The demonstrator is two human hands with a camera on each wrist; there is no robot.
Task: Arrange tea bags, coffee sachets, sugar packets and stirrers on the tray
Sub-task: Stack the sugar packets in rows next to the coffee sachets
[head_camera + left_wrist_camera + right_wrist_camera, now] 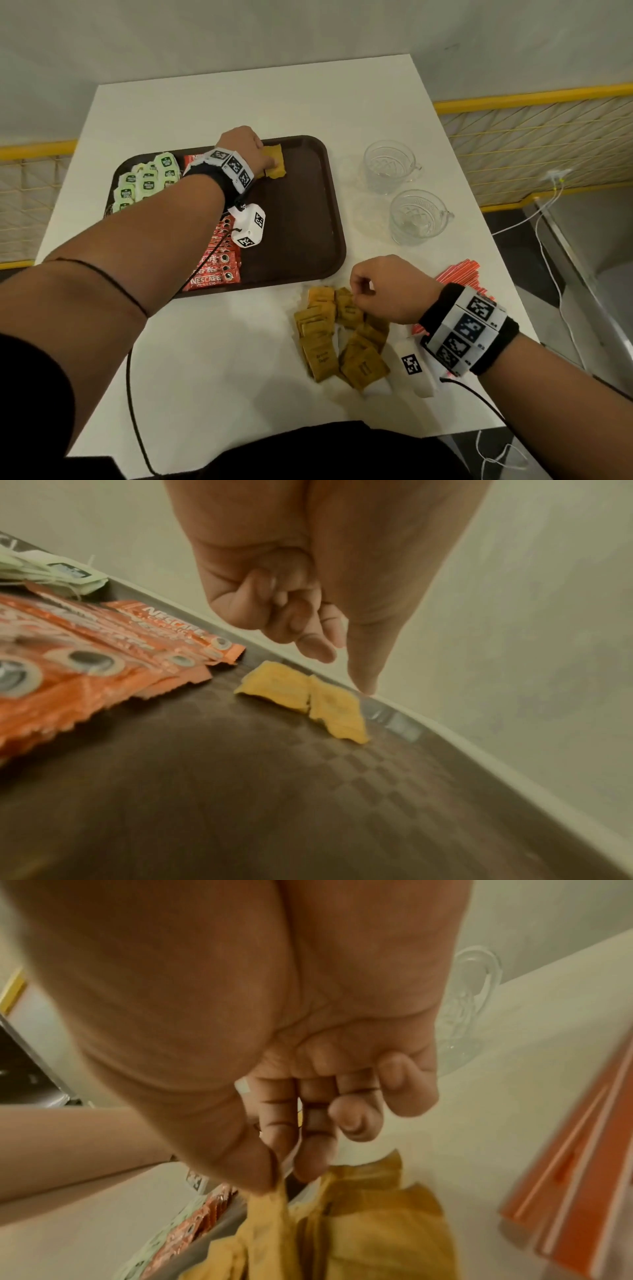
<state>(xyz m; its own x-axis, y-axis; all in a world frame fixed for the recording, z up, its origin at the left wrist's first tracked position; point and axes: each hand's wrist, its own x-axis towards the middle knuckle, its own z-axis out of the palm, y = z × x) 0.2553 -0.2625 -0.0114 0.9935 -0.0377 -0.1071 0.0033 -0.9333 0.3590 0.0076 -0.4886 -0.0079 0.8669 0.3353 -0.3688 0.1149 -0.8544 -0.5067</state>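
Observation:
A brown tray (308, 240) holds green tea bags (147, 181) at its left and red coffee sachets (215, 267) in the middle. Two brown sugar packets (275, 161) (304, 699) lie by its far rim. My left hand (245, 144) (308, 631) hovers just over them with fingers curled into the palm and one digit pointing down at the rim; it holds nothing. A pile of sugar packets (342, 339) lies on the white table in front of the tray. My right hand (373, 291) (284, 1175) pinches the top edge of one packet (267, 1213) from that pile. Orange-wrapped stirrers (459, 270) (565, 1177) lie behind my right wrist.
Two glass cups (388, 164) (416, 216) stand to the right of the tray. The tray's right half is bare brown surface. The white table (222, 359) ends close behind the tray, and a yellow railing (531, 99) runs beyond it. A white cable (548, 219) hangs off the right.

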